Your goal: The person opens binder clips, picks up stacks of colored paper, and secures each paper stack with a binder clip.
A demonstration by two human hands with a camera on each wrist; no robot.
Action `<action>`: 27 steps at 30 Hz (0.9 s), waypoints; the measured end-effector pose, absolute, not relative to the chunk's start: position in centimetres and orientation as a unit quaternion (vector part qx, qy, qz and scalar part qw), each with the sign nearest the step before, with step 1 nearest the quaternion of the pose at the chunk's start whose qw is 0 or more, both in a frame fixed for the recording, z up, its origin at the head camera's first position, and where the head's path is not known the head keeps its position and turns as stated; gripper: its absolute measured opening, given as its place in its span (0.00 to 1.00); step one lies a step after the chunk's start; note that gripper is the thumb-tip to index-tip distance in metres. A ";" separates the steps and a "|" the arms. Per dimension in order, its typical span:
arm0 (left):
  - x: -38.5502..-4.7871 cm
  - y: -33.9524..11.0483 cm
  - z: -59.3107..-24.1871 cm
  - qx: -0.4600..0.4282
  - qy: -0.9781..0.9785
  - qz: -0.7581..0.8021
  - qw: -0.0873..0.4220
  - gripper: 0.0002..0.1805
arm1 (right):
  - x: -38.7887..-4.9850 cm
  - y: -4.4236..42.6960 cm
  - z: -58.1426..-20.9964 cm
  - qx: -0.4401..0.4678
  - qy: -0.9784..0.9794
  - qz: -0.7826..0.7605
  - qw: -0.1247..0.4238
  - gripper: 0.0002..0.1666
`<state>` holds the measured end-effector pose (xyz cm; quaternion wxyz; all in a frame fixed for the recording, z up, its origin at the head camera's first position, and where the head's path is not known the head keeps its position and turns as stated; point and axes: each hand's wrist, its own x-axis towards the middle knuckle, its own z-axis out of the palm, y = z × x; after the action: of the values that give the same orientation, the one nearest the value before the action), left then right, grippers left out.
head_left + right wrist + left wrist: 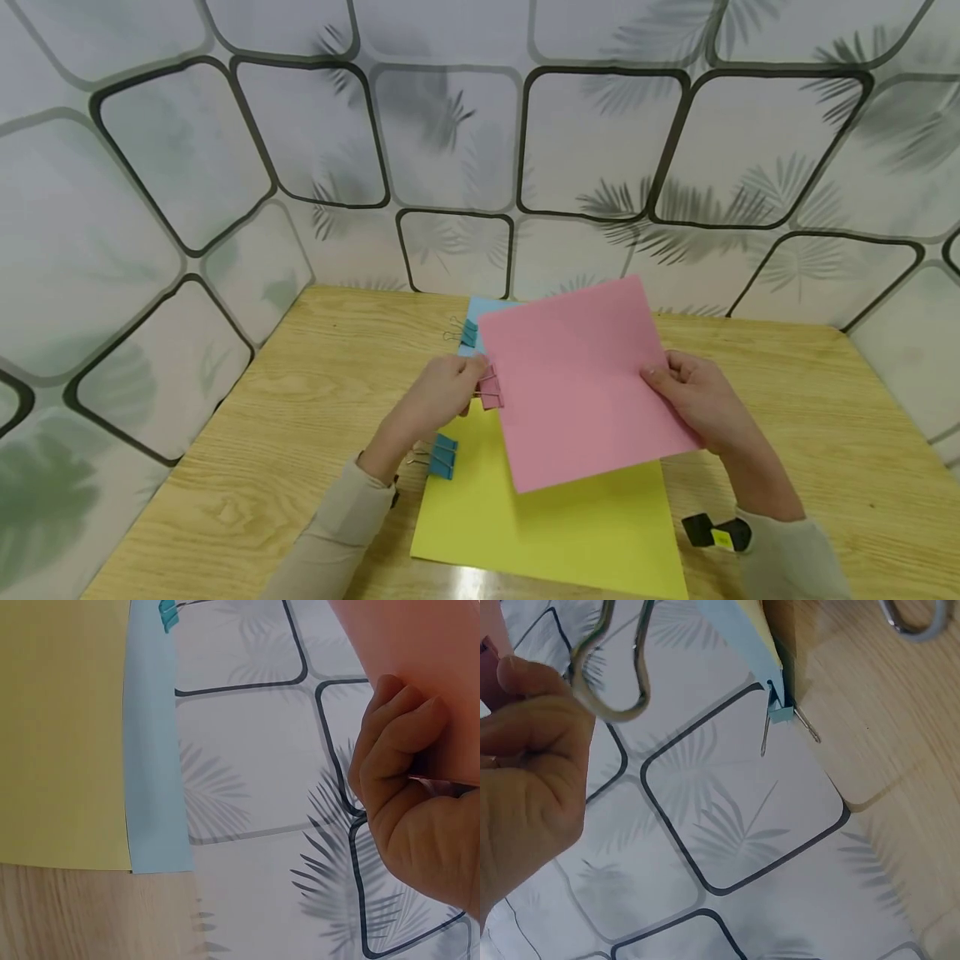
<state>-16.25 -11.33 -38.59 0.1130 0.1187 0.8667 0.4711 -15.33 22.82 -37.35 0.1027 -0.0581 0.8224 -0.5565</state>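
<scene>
A pink sheet of paper [577,383] is held up at a tilt above the other sheets. At its left edge sits a pink binder clip [491,392], which my left hand [442,387] pinches. My right hand [701,400] grips the sheet's right edge, thumb on top, and in the right wrist view the fingers curl beneath the paper [427,652]. Below lies a yellow sheet [555,533] with a teal binder clip [443,456] on its left edge. Partly covered behind it is a light blue sheet [487,310], bearing another teal binder clip [468,333].
The sheets lie on a light wooden table [300,400]. A patterned wall [450,150] with dark rounded outlines and leaf prints rises behind and at both sides. A black strap piece [716,533] is at my right cuff.
</scene>
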 end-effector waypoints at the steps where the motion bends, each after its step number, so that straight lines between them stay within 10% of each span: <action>1: -16.4 -11.6 -38.5 0.128 0.857 0.481 0.131 0.30 | -15.3 22.8 -37.3 -0.058 0.822 -0.557 0.102 0.34; 11: -17.5 -14.8 -38.2 0.241 0.741 0.547 0.306 0.13 | -15.3 23.3 -37.3 -0.065 0.818 -0.563 0.096 0.33; 27: -17.4 -14.6 -37.5 0.182 0.642 0.701 0.251 0.20 | -14.6 22.7 -36.5 -0.045 0.813 -0.579 0.035 0.36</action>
<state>-17.44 -14.61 -37.52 0.2512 0.1821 0.6421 0.7010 -14.62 22.68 -36.46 0.0352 -0.0450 0.8131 -0.5793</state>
